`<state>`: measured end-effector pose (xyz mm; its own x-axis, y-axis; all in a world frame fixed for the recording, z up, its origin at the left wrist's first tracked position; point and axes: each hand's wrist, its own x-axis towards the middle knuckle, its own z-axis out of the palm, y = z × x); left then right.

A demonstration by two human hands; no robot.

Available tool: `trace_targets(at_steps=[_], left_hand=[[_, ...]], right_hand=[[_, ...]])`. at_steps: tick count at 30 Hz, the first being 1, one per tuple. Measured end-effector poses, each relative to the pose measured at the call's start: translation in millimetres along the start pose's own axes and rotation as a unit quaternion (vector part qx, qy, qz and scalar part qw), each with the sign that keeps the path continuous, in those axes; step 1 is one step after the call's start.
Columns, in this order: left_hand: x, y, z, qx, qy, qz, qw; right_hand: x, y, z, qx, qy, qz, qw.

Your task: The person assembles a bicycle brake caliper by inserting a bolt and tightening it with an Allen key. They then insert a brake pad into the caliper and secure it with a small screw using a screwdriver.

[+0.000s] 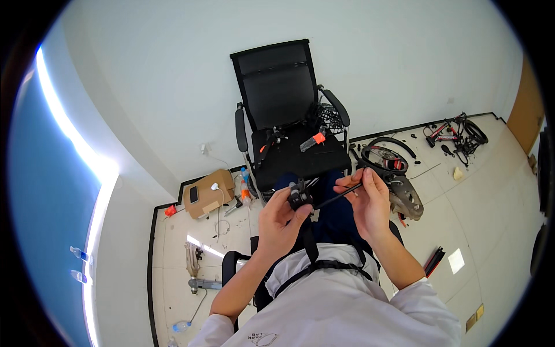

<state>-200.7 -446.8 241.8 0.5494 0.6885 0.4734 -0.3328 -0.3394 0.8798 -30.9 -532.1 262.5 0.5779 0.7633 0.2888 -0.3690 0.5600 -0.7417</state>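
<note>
My left hand [280, 226] is closed around a small black mechanical part [299, 195], which looks like a bicycle component, with the thumb along its lower side. A thin black cable or rod [340, 195] runs from beside that part up to the right. Its far end is pinched between the thumb and fingers of my right hand [371, 203]. Both hands are above my lap, in front of the chair. I cannot make out whether the cable is joined to the part.
A black mesh office chair [276, 87] faces me, with dark parts and an orange-tipped piece [313, 142] on its seat. Bicycle wheel [384, 157] and dismantled bicycle parts [448, 137] lie to the right. At left are cardboard [222, 186], a phone [194, 194] and a metal part [192, 260].
</note>
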Motion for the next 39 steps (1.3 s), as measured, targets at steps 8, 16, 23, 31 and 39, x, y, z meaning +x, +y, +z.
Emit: trace_targets(at_steps=[8,16,23,31,39], left_hand=[[2.8,19.8,-9.0,-0.249,-0.036,-0.248,0.936],[5.5,40.5,-13.2,-0.134,-0.037,-0.166,0.976],[-1.9,43.7,1.0,0.017,-0.033,0.004,0.999],[1.1,43.5,4.8,0.067,-0.022,0.084,0.994],[-4.1,42.6,11.0,-0.061,-0.040,-0.032,0.997]], right_hand=[[1.5,-18.0,17.8,-0.054,-0.257,-0.091,0.961],[19.2,-41.3,-8.0,-0.327,-0.191,-0.029,0.925],[-3.5,-7.7,-17.3,0.028,-0.137,0.120,0.983],[-9.4,-6.8,-16.6,0.044,-0.165,0.136,0.976],[-10.0,-15.0,-18.0,-0.040,-0.196,0.069,0.977]])
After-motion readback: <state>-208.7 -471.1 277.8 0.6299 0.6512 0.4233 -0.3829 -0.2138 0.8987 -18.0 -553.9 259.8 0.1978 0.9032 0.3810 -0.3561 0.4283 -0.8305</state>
